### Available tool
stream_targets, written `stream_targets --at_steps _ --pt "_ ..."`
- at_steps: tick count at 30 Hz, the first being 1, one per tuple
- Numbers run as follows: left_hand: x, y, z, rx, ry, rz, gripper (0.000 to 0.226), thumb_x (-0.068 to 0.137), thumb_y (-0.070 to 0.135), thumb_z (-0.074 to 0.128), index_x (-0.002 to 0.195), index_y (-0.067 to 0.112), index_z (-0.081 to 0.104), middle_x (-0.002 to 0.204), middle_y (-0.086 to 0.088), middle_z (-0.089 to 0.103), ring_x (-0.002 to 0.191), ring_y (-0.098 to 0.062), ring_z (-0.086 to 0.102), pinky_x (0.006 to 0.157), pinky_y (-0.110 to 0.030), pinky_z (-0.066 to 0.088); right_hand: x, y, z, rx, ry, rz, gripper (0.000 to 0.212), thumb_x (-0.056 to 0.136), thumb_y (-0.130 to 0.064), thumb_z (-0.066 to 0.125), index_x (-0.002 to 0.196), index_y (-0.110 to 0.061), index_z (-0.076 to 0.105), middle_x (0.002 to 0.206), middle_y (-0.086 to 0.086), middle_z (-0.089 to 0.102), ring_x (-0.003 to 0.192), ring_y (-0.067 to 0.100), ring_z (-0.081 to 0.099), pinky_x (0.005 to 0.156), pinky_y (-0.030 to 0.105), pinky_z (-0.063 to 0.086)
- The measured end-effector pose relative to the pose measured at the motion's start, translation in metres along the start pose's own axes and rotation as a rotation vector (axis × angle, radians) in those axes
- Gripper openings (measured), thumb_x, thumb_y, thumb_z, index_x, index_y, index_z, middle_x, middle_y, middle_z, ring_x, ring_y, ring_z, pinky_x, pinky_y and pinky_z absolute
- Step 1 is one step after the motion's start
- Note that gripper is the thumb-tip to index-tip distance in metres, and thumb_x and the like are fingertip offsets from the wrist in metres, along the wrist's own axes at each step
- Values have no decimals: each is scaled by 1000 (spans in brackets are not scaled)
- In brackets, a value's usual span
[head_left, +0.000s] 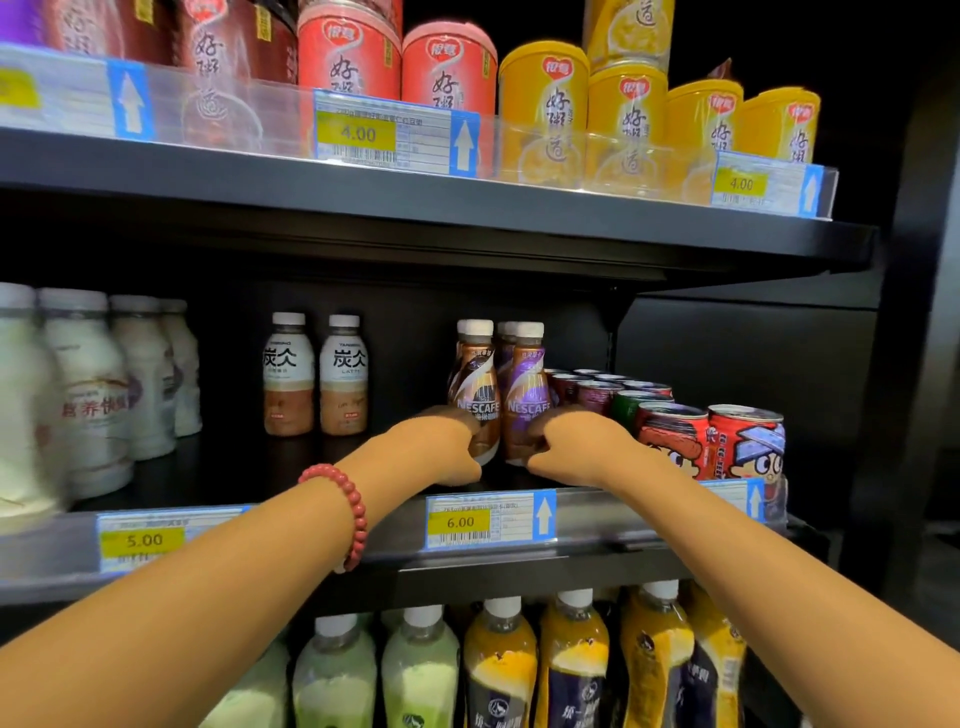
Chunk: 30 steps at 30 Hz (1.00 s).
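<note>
Head view: the work in hand looks like fronting coffee bottles on the middle black metal shelf (234, 467), with the yellow 6.00 price tag (460, 521) on its front rail as landmark. The left hand (441, 447), just above and left of the tag, has its fingers wrapped round the lower body of the brown Nescafe bottle (475, 379), a plastic one with a white cap. The right hand (566, 444), above and right of the tag, grips the low part of the purple Nescafe bottle (527, 384), same shape and cap. Both bottles stand upright, side by side and touching, straight above the tag and set back from the rail. More bottles of the same kind sit right behind them, only their caps showing. Judgement: the grasp is done on both, the pull forward is not, since a dark gap of bare shelf lies between the bottle bases and the rail. Left to do: slide both up to the rail, labels facing out, then probably the row behind. Two white-capped latte bottles (316, 374) stand far left of the tag, also set back; red cartoon-print cans (711, 441) are packed just right of it, close to the right hand. A red bead bracelet (345, 512) sits on the left wrist.
</note>
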<state>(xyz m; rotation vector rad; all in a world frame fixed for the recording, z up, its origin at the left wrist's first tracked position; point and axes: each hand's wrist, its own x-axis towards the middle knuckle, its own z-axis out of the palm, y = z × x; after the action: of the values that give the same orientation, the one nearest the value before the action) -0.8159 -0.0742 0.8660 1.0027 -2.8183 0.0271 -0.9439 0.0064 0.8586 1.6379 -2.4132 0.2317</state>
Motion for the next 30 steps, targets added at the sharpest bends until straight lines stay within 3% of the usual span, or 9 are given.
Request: stream_targets --at_steps 4,7,10,17,22,24,27,30 --pt "-17 -15 -11 74 158 55 44 86 30 56 126 13 53 123 -9 57 108 -26 57 91 -37 50 -20 -11 -11 -27 138 9 20 87 -30 53 87 -11 56 85 5 54 78 24 54 65 32 44" --pt "-38 -25 -20 103 220 45 39 85 28 57 121 12 57 118 -8 61 106 -28 59 85 -38 52 -37 -27 -19 -53 204 0 19 88 -29 53 85 -10 58 76 3 54 77 25 56 62 33 44" --pt "-60 -31 -26 151 292 62 36 86 26 57 119 11 58 116 -9 61 103 -29 59 74 -34 48 -54 -48 -26 -87 249 -9 24 89 -28 52 70 -14 47 67 0 44 72 23 50 61 32 39" --pt "-117 -46 -36 227 395 80 33 86 24 55 116 12 57 108 -10 62 96 -30 60 66 -33 43 -96 -98 -34 -149 350 -50 15 88 -26 49 83 -13 55 83 7 55 75 26 50 59 32 36" --pt "-165 -62 -28 277 415 46 12 85 22 53 87 10 50 73 -4 47 76 -28 51 59 -34 38 -130 -132 -27 -148 359 -86 22 91 -25 47 98 -9 60 100 12 62 93 33 59 62 34 40" --pt "-188 -72 -17 274 404 29 12 86 23 53 86 11 50 85 -9 55 83 -31 56 62 -35 42 -145 -150 -18 -127 340 -107 22 91 -25 47 97 -8 59 103 11 62 97 33 58 63 33 38" --pt "-226 -87 8 230 390 -15 22 84 27 54 101 12 58 106 -11 62 99 -34 59 69 -36 43 -172 -177 5 -90 309 -151 19 90 -25 49 94 -9 59 104 13 63 99 35 58 65 33 35" --pt "-265 -101 40 176 315 -54 29 84 29 54 107 13 60 112 -12 62 106 -33 58 77 -37 48 -201 -203 37 -39 212 -174 18 90 -25 49 82 -11 58 87 9 59 91 34 56 64 33 36"
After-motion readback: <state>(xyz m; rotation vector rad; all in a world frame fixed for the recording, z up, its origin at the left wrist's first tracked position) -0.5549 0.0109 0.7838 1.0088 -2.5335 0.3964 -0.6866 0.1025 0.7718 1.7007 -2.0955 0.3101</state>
